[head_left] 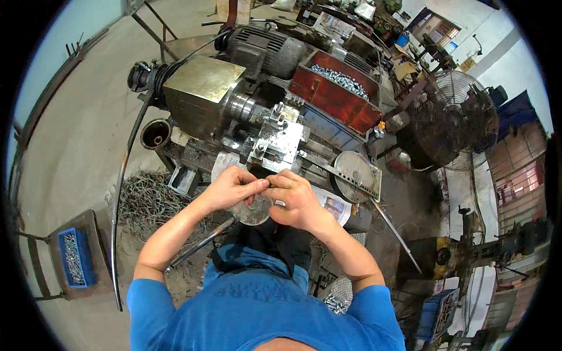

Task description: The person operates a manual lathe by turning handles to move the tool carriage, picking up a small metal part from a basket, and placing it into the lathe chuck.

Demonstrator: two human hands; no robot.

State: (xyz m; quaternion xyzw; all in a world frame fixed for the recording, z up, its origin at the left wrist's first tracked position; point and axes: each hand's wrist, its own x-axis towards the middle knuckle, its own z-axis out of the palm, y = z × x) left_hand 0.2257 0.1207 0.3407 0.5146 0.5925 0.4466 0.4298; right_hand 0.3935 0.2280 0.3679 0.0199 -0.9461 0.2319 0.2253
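My left hand point(235, 188) and my right hand point(295, 199) meet at their fingertips in front of a small lathe. Both are closed in a pinch, and whatever sits between the fingers is too small or hidden to name. Just beyond them is the lathe's metal tool slide point(280, 140), with the bare steel spindle point(241, 107) to its upper left. Beneath my hands a round metal disc point(252, 214) shows in part, its upper edge covered by my fingers.
A red bin point(316, 88) of small metal parts stands behind the slide, above a blue crate point(331, 130). To the right are a perforated lever bar point(345, 175) and a large fan point(453, 120). Metal shavings point(149, 205) heap at left, near a blue tray point(75, 257) of parts.
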